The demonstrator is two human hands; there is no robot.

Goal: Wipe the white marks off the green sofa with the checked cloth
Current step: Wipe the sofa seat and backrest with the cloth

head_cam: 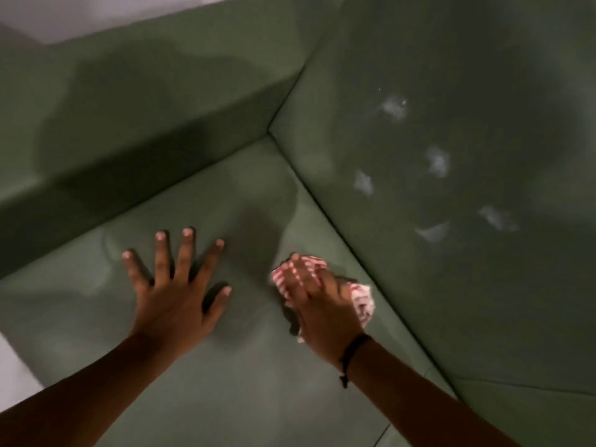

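Note:
The green sofa (225, 366) fills the view, with its seat below, an armrest at the left and the backrest at the right. Several white marks (438, 160) are smeared across the backrest. My right hand (317, 304) presses a crumpled red-and-white checked cloth (362, 300) onto the seat, close to the seam with the backrest. My left hand (175, 285) lies flat on the seat with its fingers spread, holding nothing.
The armrest (129, 130) rises at the left and meets the backrest in a corner (269, 132). A pale wall shows at the top left, and a strip of light floor (13, 375) at the seat's left edge. A black band circles my right wrist.

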